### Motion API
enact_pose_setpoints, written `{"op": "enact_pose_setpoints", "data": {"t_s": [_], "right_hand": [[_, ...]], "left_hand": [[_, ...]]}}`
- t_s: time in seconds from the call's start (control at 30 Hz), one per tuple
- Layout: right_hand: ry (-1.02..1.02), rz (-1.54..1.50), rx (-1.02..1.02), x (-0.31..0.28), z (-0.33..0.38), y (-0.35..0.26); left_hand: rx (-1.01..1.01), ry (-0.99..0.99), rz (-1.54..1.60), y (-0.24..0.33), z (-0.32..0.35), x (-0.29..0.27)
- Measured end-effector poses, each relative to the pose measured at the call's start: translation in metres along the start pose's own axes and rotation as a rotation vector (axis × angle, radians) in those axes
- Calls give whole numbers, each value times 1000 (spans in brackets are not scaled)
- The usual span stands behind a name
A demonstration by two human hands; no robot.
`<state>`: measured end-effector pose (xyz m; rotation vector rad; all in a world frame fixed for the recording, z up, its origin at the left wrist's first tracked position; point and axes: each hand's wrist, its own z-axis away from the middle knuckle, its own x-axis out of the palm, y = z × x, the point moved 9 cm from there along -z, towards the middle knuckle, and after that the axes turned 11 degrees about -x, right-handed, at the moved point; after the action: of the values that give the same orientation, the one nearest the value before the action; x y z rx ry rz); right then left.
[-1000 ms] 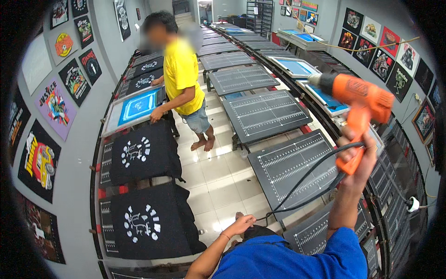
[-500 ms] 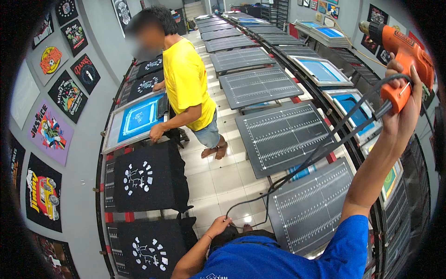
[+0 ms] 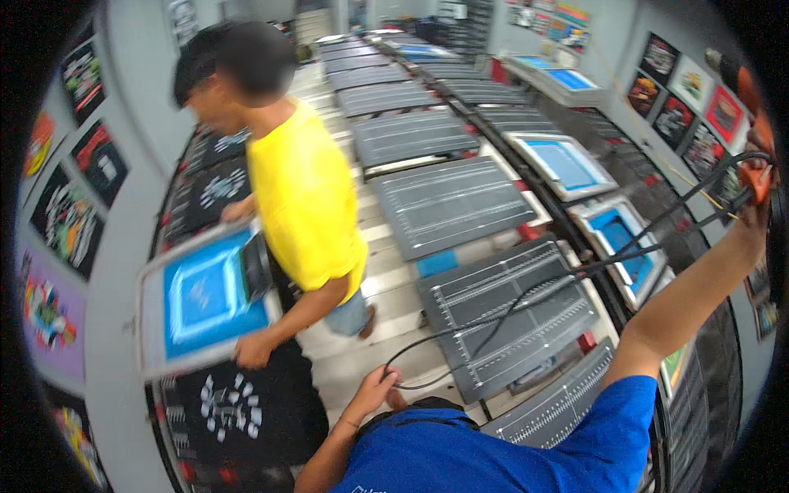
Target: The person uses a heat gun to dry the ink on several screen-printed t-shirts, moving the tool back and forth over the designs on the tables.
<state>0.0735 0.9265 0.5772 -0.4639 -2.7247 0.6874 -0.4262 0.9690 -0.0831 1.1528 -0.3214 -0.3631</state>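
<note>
My right hand [image 3: 749, 215] is raised at the far right edge and grips the handle of an orange power tool [image 3: 752, 115], partly cut off by the rim. A black cable [image 3: 526, 297] runs from the tool down across the grey printing boards to my left hand [image 3: 374, 391], which closes on a loop of it low in the middle. My blue sleeve and chest fill the lower edge. A co-worker in a yellow shirt [image 3: 304, 197] stands just left of my left hand and carries a framed blue printing screen [image 3: 205, 296] over a black printed shirt [image 3: 238, 407].
Rows of grey ruled printing boards [image 3: 448, 201] run down the middle and right. More blue screens [image 3: 567, 164] lie along the right row. Black printed shirts [image 3: 218, 185] line the left row. Framed prints hang on both walls [image 3: 70, 222]. A narrow tiled aisle [image 3: 394, 271] runs between rows.
My right hand has swung the orange tool farther right, to the picture's edge. The co-worker has come closer along the left row, and my left hand still holds the cable.
</note>
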Motion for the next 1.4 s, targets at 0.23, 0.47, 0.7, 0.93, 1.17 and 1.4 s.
{"op": "enact_pose_setpoints", "data": {"t_s": [0.23, 0.47, 0.7, 0.93, 1.17, 1.4], "right_hand": [[397, 375, 105, -124, 65, 37], [734, 516, 114, -254, 204, 8], [602, 372, 625, -165, 282, 127], [52, 83, 701, -26, 249, 239], [-147, -266, 661, 149, 197, 326], [-225, -471, 578, 333, 114, 394]], "left_hand": [[139, -164, 70, 96, -102, 27], [26, -341, 130, 109, -130, 80], [-80, -80, 161, 92, -156, 80], [5, 123, 122, 131, -126, 63], [50, 205, 62, 182, -46, 19], [33, 256, 39, 217, -26, -36]]}}
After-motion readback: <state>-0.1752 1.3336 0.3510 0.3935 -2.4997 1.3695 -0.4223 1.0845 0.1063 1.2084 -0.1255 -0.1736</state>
